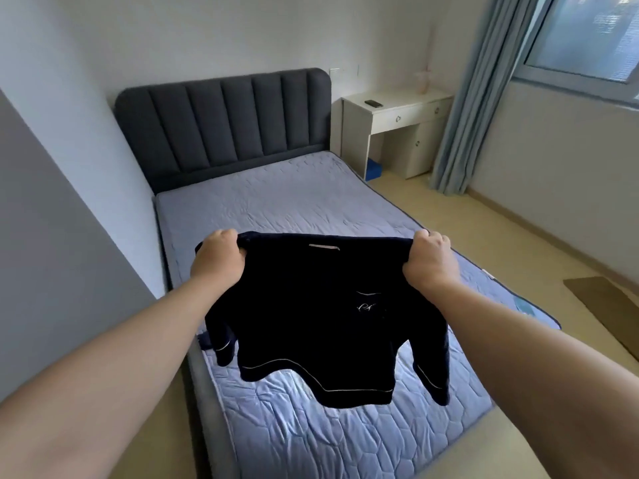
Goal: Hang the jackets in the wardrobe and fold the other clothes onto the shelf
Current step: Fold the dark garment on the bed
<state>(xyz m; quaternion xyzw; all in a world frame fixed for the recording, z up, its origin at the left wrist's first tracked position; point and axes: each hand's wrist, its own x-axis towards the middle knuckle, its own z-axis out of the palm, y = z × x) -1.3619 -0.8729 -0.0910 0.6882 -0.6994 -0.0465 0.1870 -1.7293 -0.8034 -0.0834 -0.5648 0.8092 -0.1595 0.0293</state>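
Observation:
A dark navy top (pixel 304 316) with thin white piping and a small white chest emblem hangs spread out above the bed. My left hand (pixel 218 259) grips its left shoulder and my right hand (pixel 430 262) grips its right shoulder, both with fingers curled into the cloth. Its hem and sleeves dangle just over the mattress (pixel 276 202). No wardrobe or shelf is in view.
The bed has a pale blue quilted mattress and a dark padded headboard (pixel 224 122). A grey wall (pixel 52 219) runs along the left. A white desk (pixel 397 129) stands at the back right beside a blue curtain (pixel 473 108). A brown mat (pixel 608 305) lies on the floor.

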